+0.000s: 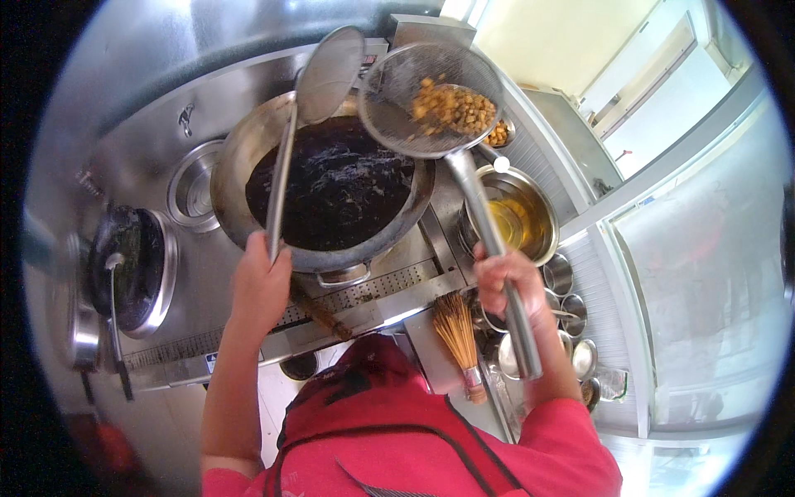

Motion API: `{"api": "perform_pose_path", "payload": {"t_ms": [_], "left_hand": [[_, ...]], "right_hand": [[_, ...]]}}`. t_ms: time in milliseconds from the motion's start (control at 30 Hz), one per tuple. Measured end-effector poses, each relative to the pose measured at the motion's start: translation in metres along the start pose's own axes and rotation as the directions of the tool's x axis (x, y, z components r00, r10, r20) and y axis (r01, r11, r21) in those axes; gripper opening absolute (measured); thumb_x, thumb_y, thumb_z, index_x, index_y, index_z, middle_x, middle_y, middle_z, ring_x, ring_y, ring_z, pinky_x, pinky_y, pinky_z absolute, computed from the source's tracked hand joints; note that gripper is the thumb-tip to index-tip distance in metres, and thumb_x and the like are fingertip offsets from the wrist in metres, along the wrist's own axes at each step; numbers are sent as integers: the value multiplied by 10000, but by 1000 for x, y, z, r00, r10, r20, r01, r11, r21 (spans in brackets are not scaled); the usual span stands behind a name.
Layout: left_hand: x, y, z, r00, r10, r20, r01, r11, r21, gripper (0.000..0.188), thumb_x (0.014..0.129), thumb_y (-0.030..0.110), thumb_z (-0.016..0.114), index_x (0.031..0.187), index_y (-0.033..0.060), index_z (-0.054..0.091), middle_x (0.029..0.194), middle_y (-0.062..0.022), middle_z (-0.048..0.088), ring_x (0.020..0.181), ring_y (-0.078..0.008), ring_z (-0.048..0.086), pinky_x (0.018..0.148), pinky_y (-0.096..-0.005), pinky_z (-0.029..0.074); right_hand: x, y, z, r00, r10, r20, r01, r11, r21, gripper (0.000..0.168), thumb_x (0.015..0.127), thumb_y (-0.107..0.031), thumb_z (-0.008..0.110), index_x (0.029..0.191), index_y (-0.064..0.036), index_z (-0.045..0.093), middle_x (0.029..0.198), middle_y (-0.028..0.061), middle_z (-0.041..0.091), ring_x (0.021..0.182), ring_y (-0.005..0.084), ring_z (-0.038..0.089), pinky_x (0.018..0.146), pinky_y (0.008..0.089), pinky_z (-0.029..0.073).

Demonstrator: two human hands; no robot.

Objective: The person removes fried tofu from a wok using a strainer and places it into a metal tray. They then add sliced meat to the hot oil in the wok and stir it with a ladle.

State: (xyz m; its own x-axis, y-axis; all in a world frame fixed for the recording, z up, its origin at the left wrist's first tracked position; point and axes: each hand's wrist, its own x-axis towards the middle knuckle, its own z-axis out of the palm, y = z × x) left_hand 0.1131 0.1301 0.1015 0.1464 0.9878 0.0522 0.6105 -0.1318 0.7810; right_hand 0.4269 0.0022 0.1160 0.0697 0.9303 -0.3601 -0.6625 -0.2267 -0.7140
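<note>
My left hand (264, 286) grips the long metal handle of a round skimmer (330, 74), its disc tilted up over the far rim of the wok. In my right hand (512, 286) is the thick handle of a mesh strainer (397, 121), which holds small browned cubes of food (456, 110). The strainer hangs over the wok's far right side and partly hides a metal dish (509, 135) with more such cubes. Dark liquid with pale streaks on its surface fills much of the large wok (233, 174) in front of me.
Right of the wok stands a metal pot (549, 233) with yellow liquid. A bamboo wok brush (459, 335) and several small metal containers (574, 314) lie nearer me. To the left are a metal pot (180, 199), a tap (186, 121) and a dark pan (133, 292) with a ladle (115, 264).
</note>
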Motion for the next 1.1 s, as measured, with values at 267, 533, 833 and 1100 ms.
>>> {"api": "perform_pose_path", "payload": {"t_ms": [267, 533, 833, 1100], "left_hand": [[106, 79, 119, 982, 122, 141, -115, 992, -56, 262, 879, 208, 538, 965, -9, 420, 791, -221, 546, 738, -375, 582, 634, -469, 435], [160, 129, 218, 972, 21, 233, -23, 1000, 3, 265, 853, 133, 490, 1038, -41, 415, 1000, -313, 597, 966, -453, 581, 847, -483, 457], [169, 134, 246, 964, 8, 264, -29, 997, 76, 223, 864, 118, 470, 1018, -33, 412, 998, -299, 604, 971, -445, 581, 853, -479, 458], [172, 135, 248, 971, 20, 239, -51, 991, 123, 218, 864, 118, 470, 1020, -23, 412, 974, -272, 618, 954, -434, 590, 838, -479, 466]], "right_hand": [[66, -114, -36, 928, -310, -207, 158, 831, -533, 163, 761, -37, 555, 858, -48, 425, 588, 38, 443, 411, 131, 417, 363, 258, 370], [114, -151, -90, 902, -321, -287, 84, 786, -613, 197, 715, -24, 578, 835, -29, 422, 611, 66, 479, 455, 153, 467, 389, 281, 418], [130, -158, -106, 891, -360, -278, 85, 733, -675, 212, 695, -38, 582, 844, -13, 432, 606, 74, 482, 440, 160, 467, 387, 289, 421], [133, -149, -99, 841, -481, -250, 98, 588, -803, 199, 701, -35, 563, 840, 0, 425, 585, 84, 493, 412, 168, 478, 374, 297, 421]]}}
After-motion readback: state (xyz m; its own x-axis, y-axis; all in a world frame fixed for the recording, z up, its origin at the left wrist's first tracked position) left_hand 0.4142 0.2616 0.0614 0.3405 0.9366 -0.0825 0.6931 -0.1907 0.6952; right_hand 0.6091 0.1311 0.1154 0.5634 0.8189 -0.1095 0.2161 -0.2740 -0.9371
